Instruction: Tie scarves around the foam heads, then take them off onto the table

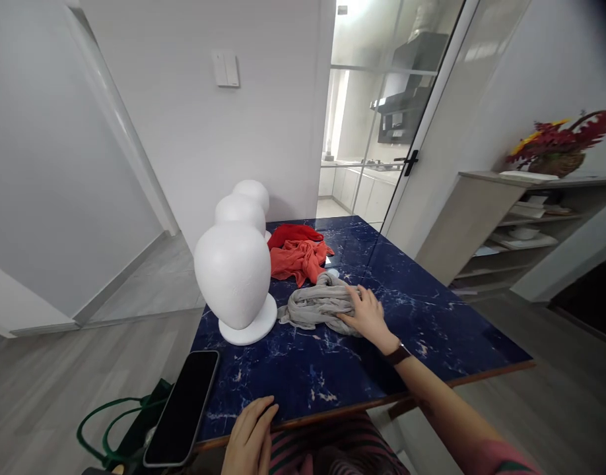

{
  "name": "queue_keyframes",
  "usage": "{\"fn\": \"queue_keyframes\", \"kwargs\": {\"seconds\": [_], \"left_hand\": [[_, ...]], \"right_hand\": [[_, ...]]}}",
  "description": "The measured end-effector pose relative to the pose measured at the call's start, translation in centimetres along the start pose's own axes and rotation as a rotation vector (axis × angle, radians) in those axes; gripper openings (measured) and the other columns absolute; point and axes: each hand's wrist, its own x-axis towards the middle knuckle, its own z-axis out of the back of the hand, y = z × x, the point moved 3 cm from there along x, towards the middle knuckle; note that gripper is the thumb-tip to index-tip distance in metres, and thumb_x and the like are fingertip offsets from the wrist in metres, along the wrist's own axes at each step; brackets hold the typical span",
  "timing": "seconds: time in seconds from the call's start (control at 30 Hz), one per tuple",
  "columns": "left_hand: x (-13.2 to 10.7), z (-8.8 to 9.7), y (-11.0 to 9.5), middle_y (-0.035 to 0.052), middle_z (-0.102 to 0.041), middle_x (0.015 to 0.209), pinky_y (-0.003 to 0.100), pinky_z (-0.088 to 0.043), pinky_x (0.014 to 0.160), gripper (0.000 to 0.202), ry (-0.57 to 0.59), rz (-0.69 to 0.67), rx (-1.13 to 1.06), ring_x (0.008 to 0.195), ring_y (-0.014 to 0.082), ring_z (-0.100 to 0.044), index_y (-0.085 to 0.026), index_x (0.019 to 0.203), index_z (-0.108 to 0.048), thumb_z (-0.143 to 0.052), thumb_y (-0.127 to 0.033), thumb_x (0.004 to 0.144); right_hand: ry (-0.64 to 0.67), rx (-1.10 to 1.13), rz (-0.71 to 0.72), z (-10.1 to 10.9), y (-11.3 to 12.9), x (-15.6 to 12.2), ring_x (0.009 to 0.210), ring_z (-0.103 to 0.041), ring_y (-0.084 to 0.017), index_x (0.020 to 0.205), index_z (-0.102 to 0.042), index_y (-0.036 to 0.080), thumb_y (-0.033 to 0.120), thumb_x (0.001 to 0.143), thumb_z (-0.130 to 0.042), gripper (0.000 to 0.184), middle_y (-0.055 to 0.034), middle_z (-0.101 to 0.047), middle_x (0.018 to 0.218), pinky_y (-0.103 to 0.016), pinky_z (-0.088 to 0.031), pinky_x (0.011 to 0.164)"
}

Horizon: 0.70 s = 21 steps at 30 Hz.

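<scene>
My right hand (367,315) lies on the right end of a crumpled grey scarf (315,307), its fingers spread and touching the cloth. Resting at the table's front edge, my left hand (249,435) has its fingers stretched out and holds nothing. Behind the grey scarf lie an orange-red scarf (299,258) and a darker red cloth (296,233), both bunched up. To the left stands a white mannequin head (234,277) on a round base, nearest me in a row. Behind it are a second white head (241,210) and a third white head (253,191), both partly hidden.
A dark blue marbled table (397,330) carries everything. A black-screened phone (184,406) lies at its left front corner, beside a bag with green handles (117,422). A wall stands behind the heads. A glass door (382,112) and a shelf unit (501,224) are further back.
</scene>
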Motion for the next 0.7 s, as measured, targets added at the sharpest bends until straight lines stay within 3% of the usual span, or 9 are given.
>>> {"fn": "queue_keyframes", "kwargs": {"seconds": [0.1, 0.23, 0.3, 0.4, 0.53, 0.6, 0.7], "left_hand": [[1.2, -0.5, -0.5, 0.0081, -0.065, 0.113, 0.029, -0.056, 0.083, 0.032, 0.014, -0.039, -0.002, 0.104, 0.0200, -0.062, -0.023, 0.116, -0.060, -0.050, -0.018, 0.086], [2.6, -1.5, -0.9, 0.0094, -0.065, 0.113, 0.028, -0.054, 0.085, 0.031, -0.025, -0.024, -0.050, 0.106, 0.0192, -0.061, -0.021, 0.114, -0.060, -0.046, -0.016, 0.087], [3.2, -1.9, -1.0, 0.0094, -0.065, 0.112, 0.028, -0.055, 0.084, 0.031, -0.042, -0.027, -0.039, 0.104, 0.0192, -0.062, -0.021, 0.114, -0.061, -0.046, -0.016, 0.087], [3.8, -2.1, -1.2, 0.0097, -0.066, 0.111, 0.027, -0.055, 0.083, 0.031, -0.046, -0.032, -0.014, 0.101, 0.0195, -0.063, -0.021, 0.112, -0.062, -0.048, -0.017, 0.085], [4.1, -2.1, -1.6, 0.0092, -0.066, 0.110, 0.026, -0.055, 0.082, 0.030, -0.053, 0.004, -0.025, 0.100, 0.0189, -0.064, -0.021, 0.111, -0.063, -0.049, -0.018, 0.085], [3.5, -2.0, -1.7, 0.0082, -0.066, 0.110, 0.026, -0.055, 0.083, 0.030, -0.083, 0.038, -0.048, 0.100, 0.0185, -0.064, -0.022, 0.112, -0.063, -0.048, -0.018, 0.085], [1.8, -1.7, -1.6, 0.0049, -0.068, 0.106, 0.024, -0.053, 0.083, 0.029, -0.169, 0.122, -0.095, 0.097, 0.0167, -0.065, -0.025, 0.108, -0.065, -0.047, -0.018, 0.087]], "right_hand": [[0.196, 0.138, 0.080, 0.3, -2.4, -0.5, 0.103, -0.053, -0.026, 0.110, -0.060, 0.020, 0.025, 0.075, -0.058, 0.035, -0.0108, -0.057, 0.112, -0.041, -0.041, 0.091], [0.398, 0.626, 0.280, 1.2, 0.1, -0.6, 0.082, -0.057, -0.016, 0.097, -0.062, 0.018, 0.017, 0.075, -0.049, 0.025, -0.0028, -0.062, 0.089, -0.027, -0.046, 0.076], [0.318, 0.798, 0.303, 2.0, 1.6, 0.9, 0.082, -0.057, -0.015, 0.100, -0.061, 0.018, 0.016, 0.075, -0.049, 0.028, -0.0015, -0.063, 0.090, -0.026, -0.046, 0.076], [0.089, 0.864, 0.299, 2.7, 3.4, 4.3, 0.090, -0.057, -0.016, 0.110, -0.057, 0.020, 0.016, 0.077, -0.047, 0.036, -0.0026, -0.063, 0.100, -0.028, -0.046, 0.083], [0.081, 0.567, 0.371, 3.3, 4.2, 6.4, 0.109, -0.053, -0.021, 0.115, -0.056, 0.019, 0.017, 0.075, -0.053, 0.040, -0.0096, -0.057, 0.118, -0.038, -0.043, 0.096], [-0.002, 0.412, 0.365, 4.7, 3.0, 4.8, 0.116, -0.050, -0.023, 0.117, -0.055, 0.019, 0.019, 0.077, -0.056, 0.040, -0.0119, -0.053, 0.124, -0.041, -0.041, 0.100], [-0.300, 0.333, 0.330, 7.1, -0.9, -1.8, 0.104, -0.058, -0.020, 0.115, -0.054, 0.023, 0.019, 0.085, -0.050, 0.031, -0.0094, -0.060, 0.111, -0.038, -0.048, 0.093]]}}
